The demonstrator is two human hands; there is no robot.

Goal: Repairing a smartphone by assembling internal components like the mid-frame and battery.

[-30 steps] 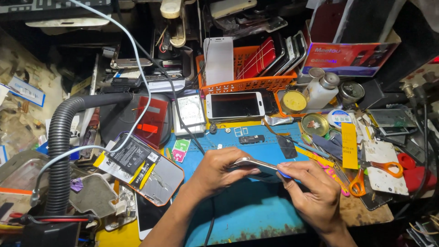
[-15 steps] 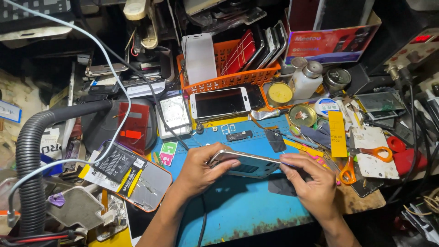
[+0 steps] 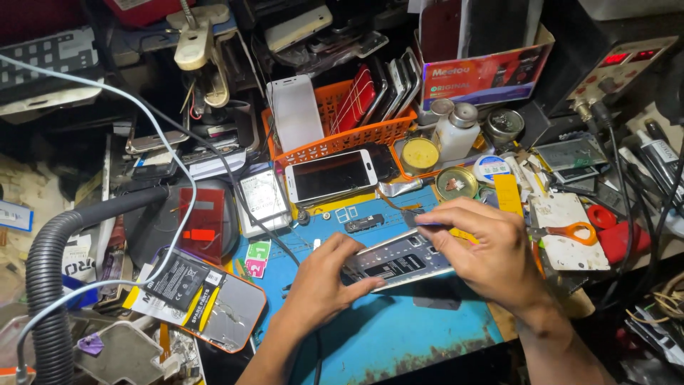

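I hold an opened phone (image 3: 399, 260) — a slim rectangular body with its back cover off, silvery-white frame around a dark inner board with small printed marks and a lighter patch near the middle. It sits raised above the blue work mat (image 3: 399, 335), long axis running left to right, its right end tilted slightly upward and its open side facing up. My left hand (image 3: 322, 285) pinches its left end from below and beside, thumb along the near edge. My right hand (image 3: 491, 253) covers its right end — fingertips pressing a thin dark tool (image 3: 417, 219) at the upper edge.
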